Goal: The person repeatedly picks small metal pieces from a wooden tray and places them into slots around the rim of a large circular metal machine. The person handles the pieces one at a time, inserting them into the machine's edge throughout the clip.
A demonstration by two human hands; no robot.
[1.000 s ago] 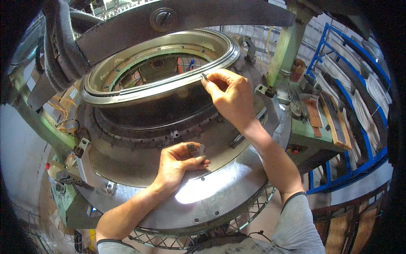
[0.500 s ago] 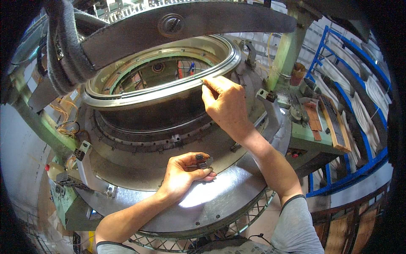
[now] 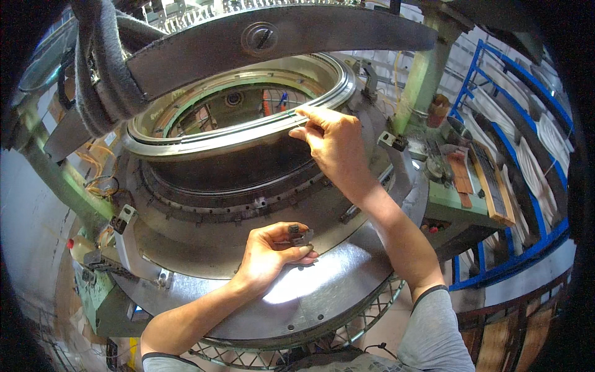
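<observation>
My left hand [image 3: 266,257] is closed around a small stack of thin grey metal pieces [image 3: 300,235], above the machine's broad metal ring plate [image 3: 322,279]. Dark smudges mark its fingertips. My right hand [image 3: 334,136] reaches up to the near right side of the round cylinder's shiny grooved rim [image 3: 235,136]. Its index fingertip is at the rim, with the thumb a little lower and the other fingers curled in. A fine light sliver seems to lie between thumb and index finger, too small to make out.
A dark curved beam [image 3: 279,37] crosses above the cylinder, with a grey padded loop [image 3: 108,68] at its left. Green posts [image 3: 421,74] flank the machine. At right, a wooden strip [image 3: 493,180] lies on a green ledge, beside a blue rack [image 3: 496,124] holding white material.
My right thumb has dropped away from the index fingertip, and the hand has shifted slightly right at the rim. My left hand stays in place with the metal pieces.
</observation>
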